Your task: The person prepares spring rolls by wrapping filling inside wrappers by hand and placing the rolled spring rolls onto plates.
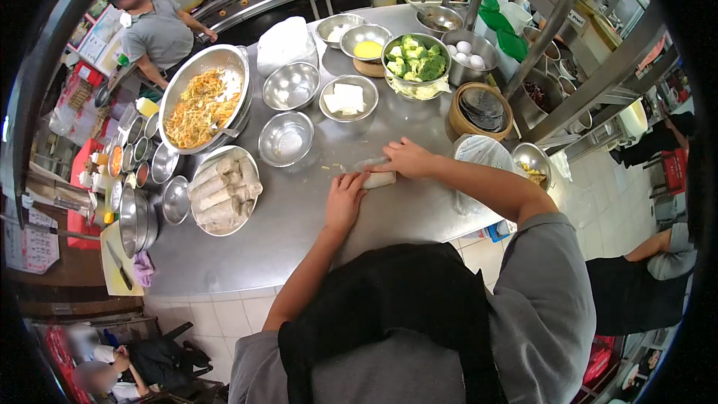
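Note:
Both my hands are on a pale, partly rolled wrapper (381,179) lying on the steel table. My left hand (345,196) presses its left end, fingers together. At its right, my right hand (407,158) rests on its far edge, the fingers bent over it. A thin translucent flap of the wrapper shows between the hands; whatever is inside is hidden. Small yellow shreds lie just left of it. Further left, finished-looking rolls (224,188) are piled on a round plate (256,173). Behind that plate, a large metal bowl (244,67) holds shredded orange and yellow filling with a utensil in it.
Beyond my hands stand an empty-looking bowl (286,139), a bowl of white blocks (349,99), broccoli (416,60), eggs (465,52) and a bamboo basket (455,121). A knife (118,265) lies on a board at the left. Metal posts rise at the right. Several people are around.

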The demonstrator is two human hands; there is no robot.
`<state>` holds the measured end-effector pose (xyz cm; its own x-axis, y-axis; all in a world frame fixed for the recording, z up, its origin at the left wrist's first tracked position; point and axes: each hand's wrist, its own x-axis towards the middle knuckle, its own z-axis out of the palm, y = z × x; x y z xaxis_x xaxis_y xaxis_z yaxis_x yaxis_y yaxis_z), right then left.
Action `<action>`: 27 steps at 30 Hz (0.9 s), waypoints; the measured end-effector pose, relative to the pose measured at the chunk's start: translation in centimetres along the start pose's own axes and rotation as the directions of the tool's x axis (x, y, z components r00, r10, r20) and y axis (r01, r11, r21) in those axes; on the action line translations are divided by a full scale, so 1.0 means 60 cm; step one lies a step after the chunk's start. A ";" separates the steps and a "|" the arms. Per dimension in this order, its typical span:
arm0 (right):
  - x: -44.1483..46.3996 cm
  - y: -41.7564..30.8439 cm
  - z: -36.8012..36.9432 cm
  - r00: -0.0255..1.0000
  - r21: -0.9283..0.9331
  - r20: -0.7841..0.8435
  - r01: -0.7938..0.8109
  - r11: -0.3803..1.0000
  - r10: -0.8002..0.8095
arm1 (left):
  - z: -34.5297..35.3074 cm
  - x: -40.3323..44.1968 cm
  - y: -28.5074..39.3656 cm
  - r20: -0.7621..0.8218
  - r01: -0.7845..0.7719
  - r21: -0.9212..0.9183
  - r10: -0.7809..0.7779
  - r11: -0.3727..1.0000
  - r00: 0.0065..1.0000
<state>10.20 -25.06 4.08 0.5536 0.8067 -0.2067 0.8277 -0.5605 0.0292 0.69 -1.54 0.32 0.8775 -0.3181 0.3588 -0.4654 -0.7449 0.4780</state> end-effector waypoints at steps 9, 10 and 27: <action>-0.062 0.051 0.014 0.999 -0.141 0.036 0.020 0.990 -0.015 | 0.001 0.001 -0.004 0.012 0.004 -0.025 -0.004 1.000 1.000; -0.073 0.059 0.013 1.000 -0.147 0.017 -0.012 0.989 0.014 | 0.004 0.004 -0.005 0.009 -0.004 -0.019 0.004 1.000 1.000; 0.349 -0.084 -0.112 0.932 0.114 -0.342 -0.087 0.990 0.122 | 0.016 -0.006 -0.011 -0.026 0.000 0.027 0.001 1.000 1.000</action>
<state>18.28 -4.08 6.14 0.6481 0.7475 0.1458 0.7601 -0.6465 -0.0645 0.80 -1.52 -0.88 0.8740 -0.3029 0.3800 -0.4620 -0.7604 0.4564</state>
